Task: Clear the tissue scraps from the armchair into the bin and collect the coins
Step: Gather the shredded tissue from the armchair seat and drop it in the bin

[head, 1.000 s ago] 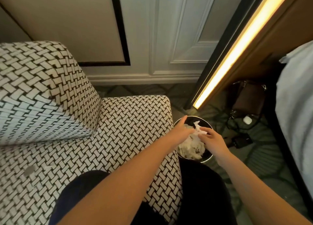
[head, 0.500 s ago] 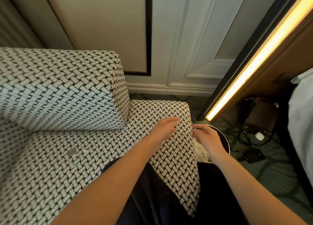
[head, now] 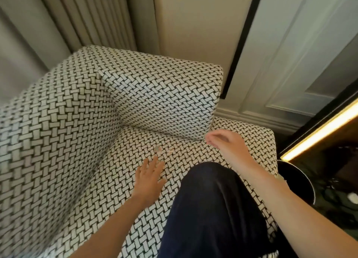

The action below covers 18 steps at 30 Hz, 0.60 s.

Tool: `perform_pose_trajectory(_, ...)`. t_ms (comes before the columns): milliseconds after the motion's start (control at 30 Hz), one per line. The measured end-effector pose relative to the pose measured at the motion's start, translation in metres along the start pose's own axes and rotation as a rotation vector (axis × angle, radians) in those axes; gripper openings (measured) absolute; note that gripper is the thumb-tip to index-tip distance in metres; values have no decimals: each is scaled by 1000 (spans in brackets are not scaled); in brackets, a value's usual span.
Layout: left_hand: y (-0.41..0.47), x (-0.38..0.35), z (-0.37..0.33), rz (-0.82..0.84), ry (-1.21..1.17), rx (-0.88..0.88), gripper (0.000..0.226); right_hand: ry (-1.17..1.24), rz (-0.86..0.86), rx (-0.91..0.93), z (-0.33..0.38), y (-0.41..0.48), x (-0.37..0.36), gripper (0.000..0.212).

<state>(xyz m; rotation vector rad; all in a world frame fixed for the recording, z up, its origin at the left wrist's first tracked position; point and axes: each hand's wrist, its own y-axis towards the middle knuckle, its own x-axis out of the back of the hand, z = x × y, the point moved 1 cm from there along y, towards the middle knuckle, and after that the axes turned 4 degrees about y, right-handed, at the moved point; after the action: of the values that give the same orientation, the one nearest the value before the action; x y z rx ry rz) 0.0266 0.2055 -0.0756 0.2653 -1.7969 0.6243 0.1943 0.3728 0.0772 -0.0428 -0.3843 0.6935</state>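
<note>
Your left hand [head: 149, 178] lay flat on armchair [head: 77, 141] seat, fingers straight, grasping nothing. Coin [head: 158, 149] sat just past fingertips, toward seat's back edge, small pale scrap [head: 170, 151] beside it. Your right hand [head: 226, 143] was over the seat's back edge, blurred: grip impossible to tell. Bin [head: 298, 182] stood off seat's right edge.

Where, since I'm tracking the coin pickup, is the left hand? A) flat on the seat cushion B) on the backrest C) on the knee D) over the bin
A: the left hand lies straight-fingered on the seat cushion, just short of small pale bits.
</note>
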Motion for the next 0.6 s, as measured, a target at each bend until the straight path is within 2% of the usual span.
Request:
perform_pose_trajectory(133,-42,-29,22,21,181,-68,58,2,79,22,15,3,-41,14)
perform_pose_trajectory(267,-75,-38,29,6,294,-148,58,-52,247,-2,16,3,-90,15)
perform_pose_trajectory(367,-100,-39,31,-6,290,-281,60,-267,402,-8,2,0,-119,29)
perform_pose_trajectory(500,-110,-46,35,-13,275,-448,60,-703,562,-57,-29,1,-142,66)
perform_pose_trajectory(600,-107,-43,44,-3,301,-483,57,-907,599,-106,-42,3,-151,73)
